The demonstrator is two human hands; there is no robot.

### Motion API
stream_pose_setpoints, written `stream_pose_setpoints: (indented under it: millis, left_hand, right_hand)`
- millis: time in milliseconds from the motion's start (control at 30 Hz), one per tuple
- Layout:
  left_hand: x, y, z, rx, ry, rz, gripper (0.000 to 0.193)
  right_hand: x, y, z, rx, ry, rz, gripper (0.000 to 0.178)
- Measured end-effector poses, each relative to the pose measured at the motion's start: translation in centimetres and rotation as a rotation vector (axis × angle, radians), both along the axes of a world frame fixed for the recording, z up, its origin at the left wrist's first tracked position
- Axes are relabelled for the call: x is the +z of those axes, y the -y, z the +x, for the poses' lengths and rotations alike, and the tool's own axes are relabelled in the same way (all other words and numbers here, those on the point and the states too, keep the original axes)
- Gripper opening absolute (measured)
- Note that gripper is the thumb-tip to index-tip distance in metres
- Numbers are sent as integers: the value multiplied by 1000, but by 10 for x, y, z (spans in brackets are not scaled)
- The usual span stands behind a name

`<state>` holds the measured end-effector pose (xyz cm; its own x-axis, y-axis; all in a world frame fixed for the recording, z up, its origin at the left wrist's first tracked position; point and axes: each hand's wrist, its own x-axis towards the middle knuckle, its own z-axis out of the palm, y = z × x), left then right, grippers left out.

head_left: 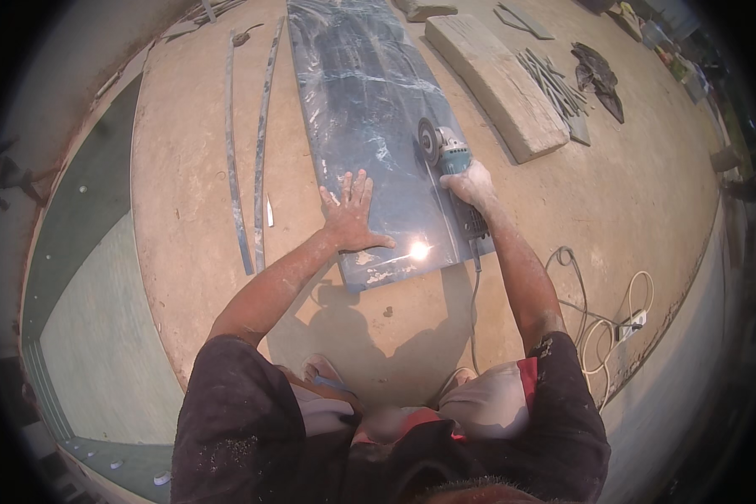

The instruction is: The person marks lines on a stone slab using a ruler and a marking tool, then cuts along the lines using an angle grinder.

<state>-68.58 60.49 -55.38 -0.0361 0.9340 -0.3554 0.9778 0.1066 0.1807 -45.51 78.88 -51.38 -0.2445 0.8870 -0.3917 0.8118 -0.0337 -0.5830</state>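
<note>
A long, dark, glossy slab lies in front of me, its near edge a little ahead of my feet. My left hand rests flat on its near left part, fingers spread. In my right hand is an angle grinder with a teal and grey body, held over the slab's right side. The grinder's disc points away from me, close to the slab; whether it touches or spins I cannot tell. A pale straight line runs along the slab beside the tool. Sun glares off the near end.
Two narrow strips lie left of the slab, near a small white sliver. To the right are a thick pale block, a pile of thin offcuts and a dark cloth. Cables lead to a white socket.
</note>
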Motion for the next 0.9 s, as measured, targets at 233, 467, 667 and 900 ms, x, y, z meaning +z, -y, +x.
stream_pose_setpoints:
  millis: [233, 467, 667, 900]
  left_hand:
    - [-3, 0, -1, -5, 10, 6, 153]
    - [-4, -2, -1, -14, 9, 13, 153]
    - [-6, 1, -3, -12, 22, 43, 152]
    - [-6, 0, -2, -9, 28, 55, 152]
  right_hand:
    - [-3, -5, -4, 7, 26, 5, 71]
    - [-9, -14, -7, 6, 47, 25, 71]
    - [-9, -15, -12, -8, 45, 42, 69]
    - [-8, -22, -16, 13, 48, 5, 69]
